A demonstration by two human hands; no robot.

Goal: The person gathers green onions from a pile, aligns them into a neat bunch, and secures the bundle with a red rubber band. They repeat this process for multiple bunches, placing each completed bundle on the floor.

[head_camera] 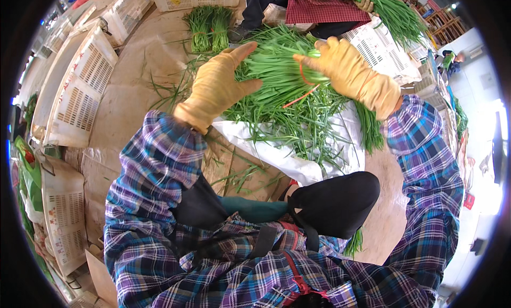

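My left hand (219,86), in a yellow work glove, is open with thumb and fingers apart at the left of a bundle of long green leaves, likely garlic chives (267,72). An orange tie (305,74) circles the bundle near its right end, and one loose strip of it hangs down. My right hand (347,70), gloved alike and slightly blurred, is at that tied end with fingers over it. Whether it grips the bundle is unclear. Loose leaves (295,128) lie beneath, on a white plastic sheet (259,142).
Two tied bundles (211,28) stand on the brown floor covering (131,68). White plastic crates (82,88) line the left side. Opposite me a person holds another tied bundle (387,16) with a gloved hand (365,5). More leaves (369,128) lie right of the sheet.
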